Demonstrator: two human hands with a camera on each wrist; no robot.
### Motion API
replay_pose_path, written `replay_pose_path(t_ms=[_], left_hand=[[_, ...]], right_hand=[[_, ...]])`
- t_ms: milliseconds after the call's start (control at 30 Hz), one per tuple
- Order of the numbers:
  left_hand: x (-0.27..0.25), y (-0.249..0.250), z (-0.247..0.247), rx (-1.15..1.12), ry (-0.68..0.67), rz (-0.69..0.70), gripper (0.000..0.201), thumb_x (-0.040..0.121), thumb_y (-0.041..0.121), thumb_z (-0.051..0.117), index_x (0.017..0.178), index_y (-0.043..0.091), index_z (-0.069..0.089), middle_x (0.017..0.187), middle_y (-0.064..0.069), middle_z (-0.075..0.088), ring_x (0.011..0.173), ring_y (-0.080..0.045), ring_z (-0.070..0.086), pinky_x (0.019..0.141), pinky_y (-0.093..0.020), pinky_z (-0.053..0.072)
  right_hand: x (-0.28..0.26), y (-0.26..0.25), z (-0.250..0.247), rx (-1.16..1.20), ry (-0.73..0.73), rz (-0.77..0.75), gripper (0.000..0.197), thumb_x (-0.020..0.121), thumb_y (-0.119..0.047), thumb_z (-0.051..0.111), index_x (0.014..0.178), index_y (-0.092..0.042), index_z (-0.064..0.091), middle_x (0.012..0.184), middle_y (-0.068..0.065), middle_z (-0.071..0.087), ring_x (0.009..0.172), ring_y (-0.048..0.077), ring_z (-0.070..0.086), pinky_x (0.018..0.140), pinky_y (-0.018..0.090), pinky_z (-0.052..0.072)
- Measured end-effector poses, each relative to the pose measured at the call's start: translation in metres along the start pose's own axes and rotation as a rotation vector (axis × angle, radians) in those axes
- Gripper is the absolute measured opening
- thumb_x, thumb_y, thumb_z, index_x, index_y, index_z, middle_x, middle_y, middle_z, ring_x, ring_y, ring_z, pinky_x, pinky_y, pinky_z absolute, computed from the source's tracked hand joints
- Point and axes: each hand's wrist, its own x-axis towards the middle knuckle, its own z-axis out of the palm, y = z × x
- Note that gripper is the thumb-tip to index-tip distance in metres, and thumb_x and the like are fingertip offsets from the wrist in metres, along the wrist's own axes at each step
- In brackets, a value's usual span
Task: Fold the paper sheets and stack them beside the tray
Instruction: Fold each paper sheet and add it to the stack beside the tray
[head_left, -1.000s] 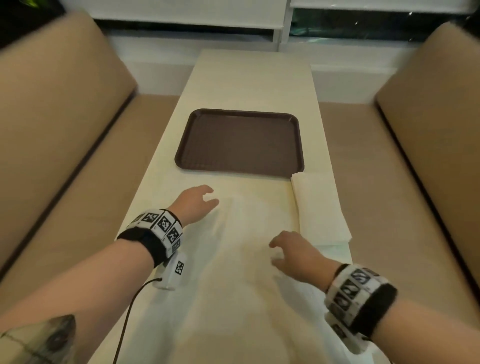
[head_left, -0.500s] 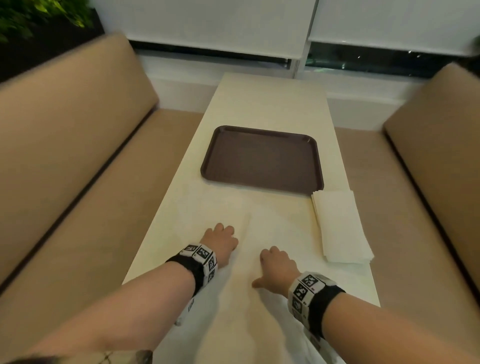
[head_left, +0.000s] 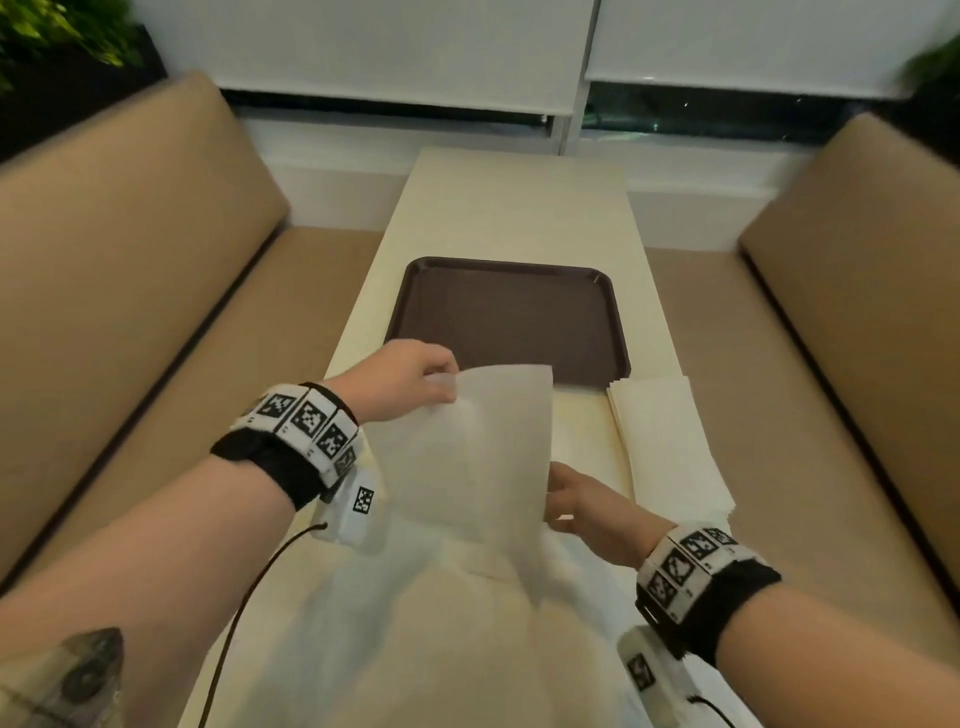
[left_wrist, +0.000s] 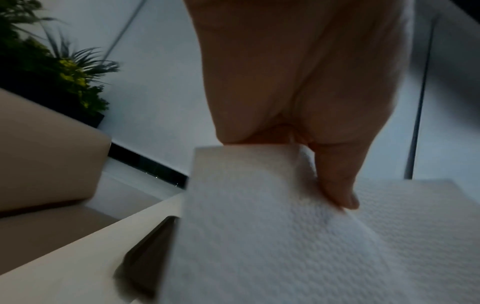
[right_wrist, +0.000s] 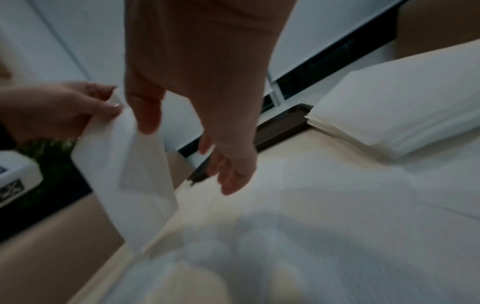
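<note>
Left hand (head_left: 410, 382) pinching the top left corner of a paper sheet (head_left: 488, 447), grip closed on it between thumb and fingertips; sheet lifted off the table (head_left: 519, 202) and hanging over the near half, its upper edge level with the near rim of the brown tray (head_left: 511, 312). Right hand (head_left: 587, 506) at the sheet's right edge, thumb touching the paper in the right wrist view, remaining fingers spread and relaxed. More loose paper (head_left: 415, 649) spread flat across the near end of the table, reaching the near edge. Stack of folded sheets (head_left: 670, 441) lying by the right edge, just beside the tray's near right corner. Bare table beyond the tray up to the far edge. Tan bench seats (head_left: 130, 260) along both long edges.
</note>
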Motion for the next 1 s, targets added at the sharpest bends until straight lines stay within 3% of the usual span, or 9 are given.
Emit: replay_pose_path(t_ms=[133,200,333,500,600,700,767,867,1000], left_hand=[[0.001,0.019,-0.025,-0.096,0.042,-0.013,0.004,0.085,0.025,0.068,0.084,0.023,0.065,0.088,-0.003,0.068,0.084,-0.019,0.061,0.073,-0.031,0.048],[0.003,0.029,-0.028,-0.077,0.035,0.001,0.003,0.085,0.025,0.069,0.086,0.022,0.067,0.087,-0.001,0.068,0.086,-0.018,0.062,0.072,-0.028,0.048],[0.006,0.044,-0.031,-0.041,-0.004,0.002,0.004,0.084,0.025,0.070,0.085,0.022,0.068,0.085,0.004,0.067,0.084,-0.014,0.062,0.071,-0.024,0.047],[0.006,0.053,-0.031,-0.184,-0.182,-0.009,0.006,0.085,0.027,0.070,0.081,0.023,0.071,0.080,0.002,0.071,0.071,-0.007,0.064,0.069,-0.024,0.051],[0.009,0.062,-0.024,-0.235,-0.176,-0.010,0.010,0.087,0.030,0.067,0.080,0.024,0.071,0.078,0.006,0.071,0.071,-0.007,0.066,0.070,-0.025,0.053],[0.013,0.075,-0.014,-0.334,-0.181,-0.017,0.016,0.089,0.032,0.064,0.085,0.018,0.071,0.085,0.000,0.071,0.077,-0.013,0.068,0.074,-0.031,0.054],[0.013,0.086,-0.008,-0.368,-0.169,0.018,0.020,0.090,0.031,0.063,0.086,0.013,0.069,0.080,-0.001,0.068,0.072,-0.010,0.064,0.068,-0.026,0.051],[0.015,0.101,-0.001,-0.338,-0.102,0.129,0.023,0.090,0.029,0.064,0.070,0.018,0.064,0.076,0.009,0.058,0.067,-0.004,0.055,0.065,-0.020,0.043],[0.021,0.109,0.009,-0.160,0.071,0.238,0.025,0.083,0.032,0.071,0.064,0.035,0.055,0.097,0.019,0.048,0.093,-0.003,0.046,0.080,-0.019,0.034]], right_hand=[[-0.025,-0.035,-0.003,0.144,-0.149,-0.199,0.073,0.061,-0.014,0.057,0.134,-0.021,0.050,0.130,0.010,0.058,0.112,0.023,0.054,0.097,0.042,0.039],[-0.034,-0.053,-0.008,0.268,-0.146,-0.274,0.078,0.060,-0.017,0.062,0.136,-0.020,0.048,0.129,0.012,0.058,0.110,0.024,0.057,0.092,0.039,0.043],[-0.057,-0.078,-0.022,0.459,-0.183,-0.387,0.082,0.067,-0.053,0.074,0.138,-0.021,0.050,0.124,0.008,0.061,0.108,0.023,0.059,0.089,0.037,0.048],[-0.057,-0.088,-0.026,0.010,0.376,-0.471,0.034,0.088,-0.011,0.066,0.120,-0.017,0.055,0.108,0.003,0.068,0.104,0.026,0.065,0.076,0.023,0.050],[-0.055,-0.088,-0.029,-0.221,0.803,-0.502,0.040,0.089,-0.018,0.063,0.125,-0.023,0.047,0.110,-0.006,0.056,0.097,0.011,0.056,0.072,0.012,0.040],[-0.066,-0.086,-0.020,-0.304,0.977,-0.705,0.027,0.088,-0.020,0.063,0.109,-0.024,0.046,0.106,-0.011,0.047,0.102,0.008,0.046,0.082,0.014,0.037],[-0.074,-0.085,-0.016,-0.374,0.912,-0.778,0.025,0.087,-0.025,0.066,0.102,-0.025,0.047,0.103,-0.010,0.050,0.100,0.010,0.048,0.086,0.020,0.039],[-0.080,-0.085,-0.016,-0.446,0.626,-0.661,0.040,0.080,-0.039,0.073,0.111,-0.031,0.049,0.113,-0.015,0.055,0.107,-0.001,0.050,0.089,0.013,0.036],[-0.079,-0.088,-0.021,-0.454,0.603,-0.611,0.012,0.086,-0.031,0.068,0.096,-0.026,0.064,0.092,-0.018,0.063,0.089,-0.007,0.055,0.073,0.011,0.040]])
